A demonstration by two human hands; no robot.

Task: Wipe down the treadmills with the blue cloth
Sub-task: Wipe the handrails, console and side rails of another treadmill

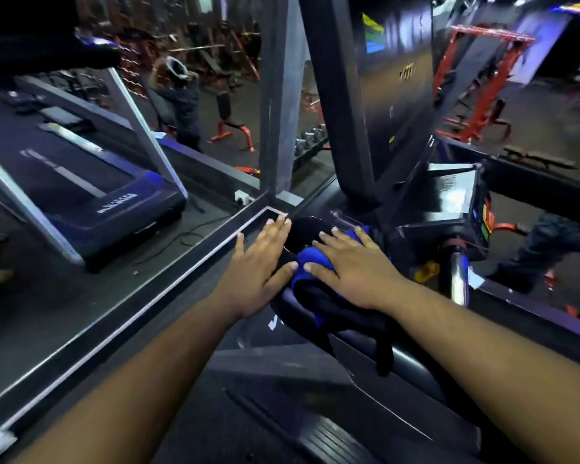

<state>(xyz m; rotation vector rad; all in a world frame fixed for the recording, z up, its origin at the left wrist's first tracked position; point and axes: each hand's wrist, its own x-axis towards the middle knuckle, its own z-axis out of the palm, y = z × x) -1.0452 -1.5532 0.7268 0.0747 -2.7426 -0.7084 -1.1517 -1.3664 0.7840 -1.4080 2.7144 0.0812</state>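
On the treadmill [399,360], cloth [310,262] (lengthwise) under right hand [355,266].

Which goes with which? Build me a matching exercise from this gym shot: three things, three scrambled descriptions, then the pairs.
1. right hand
2. left hand
3. weight bench

A. red frame, far across the floor
B. flat on the blue cloth
C. spread bare on the dark treadmill surface, beside the cloth

Pairs: 1-B, 2-C, 3-A
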